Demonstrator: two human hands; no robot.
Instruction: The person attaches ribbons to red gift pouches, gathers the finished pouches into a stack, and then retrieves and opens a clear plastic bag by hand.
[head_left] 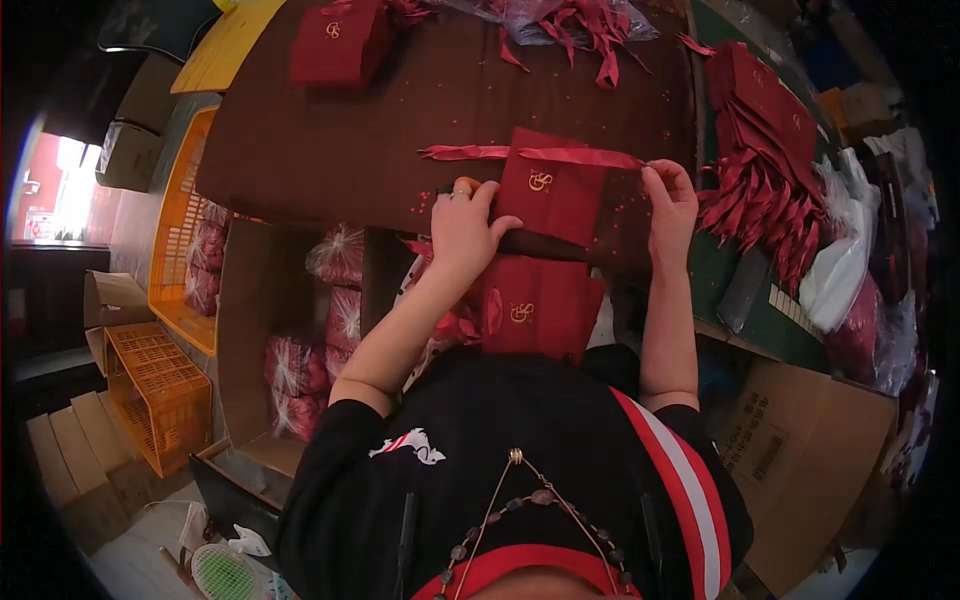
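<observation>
A red paper bag [550, 205] with a gold logo lies flat on the brown-covered table in front of me. Across its upper part runs a red ribbon [575, 156], its left end reaching past the bag. My right hand [672, 205] pinches the ribbon's right end between thumb and fingertips. Beside the bag's left edge, my left hand [465, 222] has curled fingers and a thumb pointing toward the bag. A small orange and dark object [476, 183] shows partly under those fingers; its kind is hidden. Closer to my body lies another stack of red bags [540, 310].
Finished-looking red bags with ribbons [765, 120] lie at the right. Another red bag stack [340, 45] and loose ribbons [590, 35] on plastic sit at the table's far side. Left stand a cardboard box [255, 330] of wrapped red bundles and orange crates [160, 390].
</observation>
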